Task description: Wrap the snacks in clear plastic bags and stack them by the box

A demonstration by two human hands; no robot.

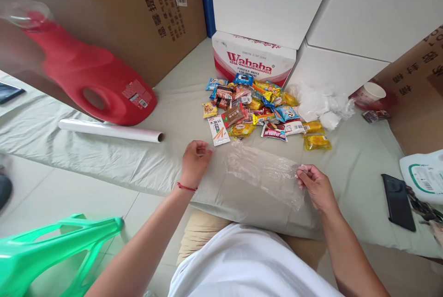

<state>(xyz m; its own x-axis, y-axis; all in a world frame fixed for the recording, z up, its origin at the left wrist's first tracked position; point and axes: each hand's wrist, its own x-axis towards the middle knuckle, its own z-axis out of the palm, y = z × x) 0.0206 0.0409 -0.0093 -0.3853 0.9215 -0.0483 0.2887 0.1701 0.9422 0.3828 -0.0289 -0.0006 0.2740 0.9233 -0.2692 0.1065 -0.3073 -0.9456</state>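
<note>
Here, right fingers (304, 178) pinch what seems a clear bag (266, 170), left fingers (200, 144) parted near snacks (235, 115) beside a "Wahaha" carton (252, 59).

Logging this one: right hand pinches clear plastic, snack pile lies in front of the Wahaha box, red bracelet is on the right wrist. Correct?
Not quite: the head view shows the red bracelet on the wrist of the left hand. The right hand pinches clear plastic, and the snack pile lies in front of the Wahaha box.

Box (254, 59): "Wahaha"; left carton (114, 20): "温馨提示".
</note>
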